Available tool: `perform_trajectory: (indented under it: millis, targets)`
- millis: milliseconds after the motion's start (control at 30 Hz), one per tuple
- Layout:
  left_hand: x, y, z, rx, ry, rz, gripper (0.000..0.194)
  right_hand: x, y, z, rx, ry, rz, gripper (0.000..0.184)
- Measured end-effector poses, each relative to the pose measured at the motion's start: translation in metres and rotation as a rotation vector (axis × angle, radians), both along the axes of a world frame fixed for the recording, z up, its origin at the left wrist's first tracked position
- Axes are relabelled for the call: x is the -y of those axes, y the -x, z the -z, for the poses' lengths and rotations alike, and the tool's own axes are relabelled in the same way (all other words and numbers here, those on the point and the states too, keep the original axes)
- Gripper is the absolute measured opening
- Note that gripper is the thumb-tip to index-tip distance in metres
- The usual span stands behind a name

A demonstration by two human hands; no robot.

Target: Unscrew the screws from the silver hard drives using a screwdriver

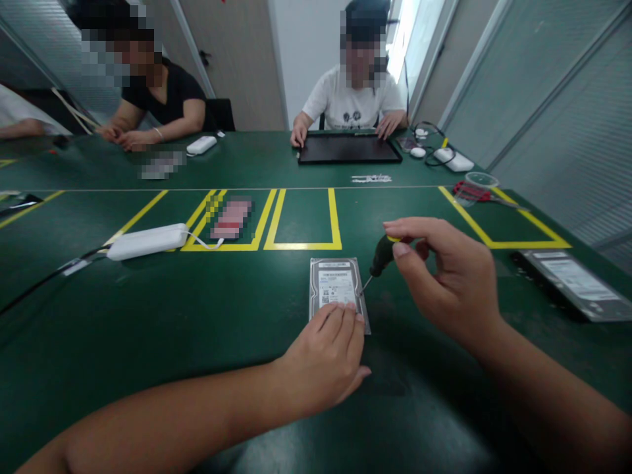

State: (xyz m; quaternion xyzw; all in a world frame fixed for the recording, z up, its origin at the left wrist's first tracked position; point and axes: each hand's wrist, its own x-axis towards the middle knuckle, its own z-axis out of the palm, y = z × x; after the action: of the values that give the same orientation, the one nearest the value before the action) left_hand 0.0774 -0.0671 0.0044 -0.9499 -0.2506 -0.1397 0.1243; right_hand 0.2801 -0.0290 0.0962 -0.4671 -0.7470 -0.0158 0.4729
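A silver hard drive (338, 280) with a white label lies flat on the green table in front of me. My left hand (328, 355) holds its near end, fingers over the top and the thumb lower, toward me. Between the thumb and fingers of my right hand (444, 276) is a screwdriver (381, 257) with a dark handle and a yellow cap. It leans down to the left, and its tip meets the right edge of the drive's top. Whether a screw sits under the tip is too small to tell.
Another hard drive (575, 283) lies to the right beyond my wrist. On the left stand a white power strip (148, 242) with a black cable and a blurred pink phone (232, 218). A red cable (471, 191) lies far right. Across the table, a person handles a black panel (350, 149).
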Motion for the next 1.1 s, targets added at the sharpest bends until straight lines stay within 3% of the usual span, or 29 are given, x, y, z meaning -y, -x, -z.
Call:
perform_trajectory:
  millis: [267,467,1100]
  targets:
    - [0.0001,0.0002,-0.0018,-0.013,0.016,0.0,0.065,-0.0006,0.001,-0.0029,0.034,-0.013,0.018,0.008]
    - [-0.0002,0.0007,-0.001,-0.007,0.018,0.007,0.064,0.0016,0.0016,-0.0034,-0.003,-0.001,0.004,0.015]
    - [-0.0006,-0.0003,-0.0001,-0.001,0.02,0.003,0.064,-0.001,0.0016,-0.003,-0.012,-0.001,-0.04,0.01]
